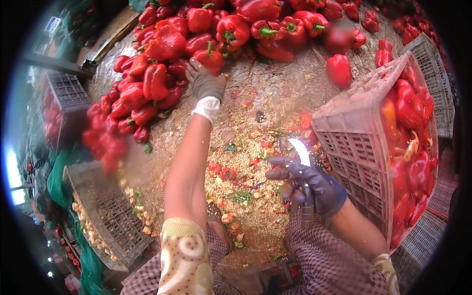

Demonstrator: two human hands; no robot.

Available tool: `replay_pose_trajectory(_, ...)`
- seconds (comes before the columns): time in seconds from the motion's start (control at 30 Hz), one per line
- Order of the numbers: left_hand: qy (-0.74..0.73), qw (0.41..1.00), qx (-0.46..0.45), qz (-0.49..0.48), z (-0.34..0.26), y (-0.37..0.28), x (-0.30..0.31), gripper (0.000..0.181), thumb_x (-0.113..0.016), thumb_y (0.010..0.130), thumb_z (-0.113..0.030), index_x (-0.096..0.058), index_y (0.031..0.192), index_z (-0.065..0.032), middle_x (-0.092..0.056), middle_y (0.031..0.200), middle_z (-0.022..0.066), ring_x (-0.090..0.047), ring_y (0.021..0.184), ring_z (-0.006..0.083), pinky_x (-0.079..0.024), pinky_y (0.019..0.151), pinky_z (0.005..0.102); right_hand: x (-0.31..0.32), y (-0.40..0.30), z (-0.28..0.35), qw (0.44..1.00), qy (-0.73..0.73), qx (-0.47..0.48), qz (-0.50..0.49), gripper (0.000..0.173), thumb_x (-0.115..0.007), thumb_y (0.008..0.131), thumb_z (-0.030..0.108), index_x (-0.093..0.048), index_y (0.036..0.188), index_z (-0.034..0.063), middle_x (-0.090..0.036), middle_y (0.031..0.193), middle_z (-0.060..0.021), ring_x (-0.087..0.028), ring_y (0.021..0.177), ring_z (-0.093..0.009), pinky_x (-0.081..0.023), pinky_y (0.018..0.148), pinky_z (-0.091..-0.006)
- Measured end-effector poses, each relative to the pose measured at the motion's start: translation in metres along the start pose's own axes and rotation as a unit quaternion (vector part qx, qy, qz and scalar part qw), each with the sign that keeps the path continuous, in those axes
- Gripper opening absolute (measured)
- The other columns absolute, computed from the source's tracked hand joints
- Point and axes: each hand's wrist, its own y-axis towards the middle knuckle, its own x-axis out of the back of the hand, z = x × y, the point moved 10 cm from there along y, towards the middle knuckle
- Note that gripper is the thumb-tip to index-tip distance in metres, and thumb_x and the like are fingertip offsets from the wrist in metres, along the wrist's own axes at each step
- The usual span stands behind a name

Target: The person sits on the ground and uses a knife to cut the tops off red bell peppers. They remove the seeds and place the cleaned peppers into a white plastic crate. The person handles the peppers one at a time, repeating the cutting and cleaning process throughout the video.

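Observation:
My left hand [207, 83], in a grey-brown glove with a white cuff, reaches to the heap of red bell peppers [132, 96]. Its fingers lie against the left side of one red bell pepper [210, 61] with an upright green stem; whether they grip it is not plain. Low on the right, my right hand [313, 188] wears a dark purple glove and holds a small curved knife [301, 150]. The bright blade points up and away from me, and the dark handle runs down through the palm. Pale seeds and pepper scraps [243, 173] cover the surface between my hands.
Beside my right hand, a tilted plastic crate [350, 121] holds red peppers [409, 99]. At lower left, another crate [114, 217] has pepper cores [86, 217] along its side. A single pepper [339, 70] lies behind the right crate. Green netting [61, 180] hangs at far left.

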Motion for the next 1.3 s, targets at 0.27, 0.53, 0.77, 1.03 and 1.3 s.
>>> replay_pose_trajectory(0.27,0.059,0.995,0.035,-0.065,-0.006,0.036,-0.023,0.117,-0.077,0.064,-0.060,-0.017,0.150,-0.0072,-0.040,0.144,0.0235,-0.045,0.128,0.0413,-0.039,0.102,0.0511,0.036,0.005,-0.079,0.990,-0.066,-0.112,-0.062,0.053,-0.051,0.099,0.032,-0.045,0.138,-0.0028,-0.068,0.100,-0.0094,-0.054,0.063,-0.005,-0.044,0.054,-0.0184)
replay_pose_trajectory(0.53,-0.459,0.888,-0.012,0.039,0.040,0.013,-0.040,0.093,-0.092,0.053,-0.028,-0.047,0.130,-0.0028,-0.065,0.107,0.0109,-0.064,0.093,0.0204,-0.052,0.084,0.0334,0.048,0.042,-0.060,0.989,-0.132,-0.024,-0.065,0.058,-0.053,0.099,0.020,-0.028,0.149,0.0025,-0.068,0.092,-0.0091,-0.061,0.055,-0.009,-0.048,0.046,-0.0218)
replay_pose_trajectory(0.77,-0.674,0.689,-0.084,0.253,-0.034,-0.161,0.006,0.107,-0.096,0.050,-0.042,-0.041,0.135,-0.0062,-0.060,0.117,0.0072,-0.062,0.104,0.0211,-0.054,0.089,0.0332,0.021,0.055,0.022,0.940,-0.271,0.154,-0.137,0.081,-0.056,0.091,0.003,-0.008,0.155,0.0105,-0.064,0.086,-0.0108,-0.062,0.061,-0.018,-0.053,0.055,-0.0329)
replay_pose_trajectory(1.03,-0.727,0.658,0.003,0.198,-0.036,-0.228,0.031,0.085,-0.086,0.071,-0.041,-0.044,0.134,-0.0042,-0.059,0.120,0.0075,-0.062,0.104,0.0216,-0.054,0.089,0.0358,0.034,0.055,-0.013,0.863,-0.429,0.204,-0.173,0.087,-0.056,0.085,0.002,-0.005,0.154,0.0061,-0.064,0.078,-0.0243,-0.065,0.065,-0.035,-0.051,0.062,-0.0444)
replay_pose_trajectory(1.3,-0.767,0.614,0.030,0.186,-0.008,-0.238,0.033,0.065,-0.066,0.090,-0.047,-0.047,0.134,-0.0031,-0.054,0.132,0.0086,-0.053,0.121,0.0245,-0.041,0.105,0.0441,0.029,0.011,-0.039,0.947,-0.119,0.275,-0.120,0.070,-0.050,0.092,-0.008,-0.024,0.154,0.0121,-0.049,0.141,-0.0118,-0.060,0.093,-0.009,-0.052,0.072,-0.0229)
